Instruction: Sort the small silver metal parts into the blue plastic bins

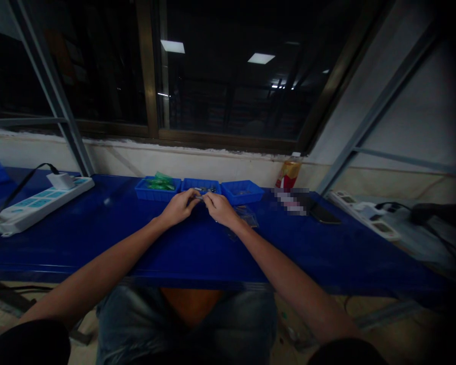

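1. Both forearms are reaching out from the bottom edge of the head view over the blue table.
2. Left hand and right hand are meeting just in front of the middle tray, each grip pinching together on a small metal part between the fingertips.
3. Green pieces are lying in the left tray; the right tray is sitting beside the middle one.
4. A power strip is lying far left, and a phone is lying to the right.
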{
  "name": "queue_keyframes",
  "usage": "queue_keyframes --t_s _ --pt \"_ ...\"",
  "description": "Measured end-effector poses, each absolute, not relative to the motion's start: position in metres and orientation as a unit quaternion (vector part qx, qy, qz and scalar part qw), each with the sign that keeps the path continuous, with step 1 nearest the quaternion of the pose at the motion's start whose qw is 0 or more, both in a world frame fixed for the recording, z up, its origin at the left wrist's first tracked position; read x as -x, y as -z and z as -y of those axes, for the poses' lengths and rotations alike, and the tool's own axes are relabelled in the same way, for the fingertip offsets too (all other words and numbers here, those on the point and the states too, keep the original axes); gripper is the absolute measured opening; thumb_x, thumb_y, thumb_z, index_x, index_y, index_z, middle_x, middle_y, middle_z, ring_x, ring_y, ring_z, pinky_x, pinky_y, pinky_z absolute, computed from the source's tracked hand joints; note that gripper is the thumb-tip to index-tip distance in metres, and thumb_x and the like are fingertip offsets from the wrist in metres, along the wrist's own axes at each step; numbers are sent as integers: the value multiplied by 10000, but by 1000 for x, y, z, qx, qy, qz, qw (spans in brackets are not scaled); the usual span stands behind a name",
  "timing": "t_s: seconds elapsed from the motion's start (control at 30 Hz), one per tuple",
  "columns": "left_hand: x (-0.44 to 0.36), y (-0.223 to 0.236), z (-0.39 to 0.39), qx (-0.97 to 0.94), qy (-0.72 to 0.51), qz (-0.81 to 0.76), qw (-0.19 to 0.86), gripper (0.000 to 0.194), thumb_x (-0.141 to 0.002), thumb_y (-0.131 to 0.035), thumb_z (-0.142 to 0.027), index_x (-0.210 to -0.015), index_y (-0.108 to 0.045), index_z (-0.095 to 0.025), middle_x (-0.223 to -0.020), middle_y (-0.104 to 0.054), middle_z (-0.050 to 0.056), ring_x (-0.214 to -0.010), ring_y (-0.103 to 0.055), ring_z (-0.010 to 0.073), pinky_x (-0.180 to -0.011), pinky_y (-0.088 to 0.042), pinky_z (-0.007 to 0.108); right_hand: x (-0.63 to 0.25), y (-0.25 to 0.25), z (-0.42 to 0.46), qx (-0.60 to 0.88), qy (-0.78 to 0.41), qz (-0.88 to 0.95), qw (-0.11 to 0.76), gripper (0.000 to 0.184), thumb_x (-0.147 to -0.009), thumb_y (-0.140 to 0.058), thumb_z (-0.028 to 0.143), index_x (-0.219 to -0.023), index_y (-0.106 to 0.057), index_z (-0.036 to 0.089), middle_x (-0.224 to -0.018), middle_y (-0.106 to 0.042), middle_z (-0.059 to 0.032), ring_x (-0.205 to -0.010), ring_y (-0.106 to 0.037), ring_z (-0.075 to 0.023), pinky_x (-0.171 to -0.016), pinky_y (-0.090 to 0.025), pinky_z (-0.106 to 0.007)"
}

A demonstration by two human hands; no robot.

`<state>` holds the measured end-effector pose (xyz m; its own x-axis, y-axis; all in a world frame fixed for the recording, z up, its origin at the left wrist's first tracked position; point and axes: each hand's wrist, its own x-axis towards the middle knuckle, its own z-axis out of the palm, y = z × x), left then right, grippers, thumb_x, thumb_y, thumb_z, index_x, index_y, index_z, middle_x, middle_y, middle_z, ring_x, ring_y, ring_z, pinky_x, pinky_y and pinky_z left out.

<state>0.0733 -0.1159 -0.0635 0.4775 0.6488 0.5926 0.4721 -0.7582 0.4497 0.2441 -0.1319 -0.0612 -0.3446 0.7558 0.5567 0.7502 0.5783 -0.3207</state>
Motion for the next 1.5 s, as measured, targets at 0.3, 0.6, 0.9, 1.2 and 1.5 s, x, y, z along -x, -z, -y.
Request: queue_keyframes --t_s 0.3,0.6,0.9,1.2,1.5 --pt "-73 64 115 -837 -363 -364 187 434 -919 -253 -397 -737 -562 -151 -660 -596 18 -623 -566 139 -614 -410 246 -248 54 142 414 48 841 346 127 -852 -462 253 -935 -536 194 -847 -594 -38 -741 -543 -139 -686 -406 -248" --pt "-84 76 122 -913 -270 -298 64 281 -879 -401 -336 -1048 -564 -181 -955 -611 64 -877 -565 180 -774 -428 296 -274 41 107 527 164 720 421 246 -873 -414 353 -832 -570 168 -782 -598 -65 -777 -533 -179 -723 -389 -285" --pt "-111 70 130 -929 -158 -330 -51 489 -763 -437 -629 -893 -617 -193 -918 -608 79 -901 -564 279 -800 -396 437 -276 50 107 544 157 756 328 205 -842 -466 313 -817 -599 160 -774 -605 -64 -809 -508 -194 -769 -375 -318" --pt "-107 74 124 -908 -151 -389 -42 382 -835 -399 -453 -1038 -576 -184 -1088 -597 109 -975 -564 297 -798 -436 456 -261 56 122 495 -3 834 243 204 -860 -435 292 -863 -607 181 -824 -632 -41 -757 -552 -133 -682 -378 -249" --pt "-97 75 106 -889 -219 -401 40 219 -796 -452 -290 -862 -614 -157 -840 -671 67 -764 -614 197 -676 -441 290 -266 60 119 485 -35 829 276 187 -845 -456 292 -897 -592 174 -771 -620 -28 -686 -538 -120 -634 -368 -240"
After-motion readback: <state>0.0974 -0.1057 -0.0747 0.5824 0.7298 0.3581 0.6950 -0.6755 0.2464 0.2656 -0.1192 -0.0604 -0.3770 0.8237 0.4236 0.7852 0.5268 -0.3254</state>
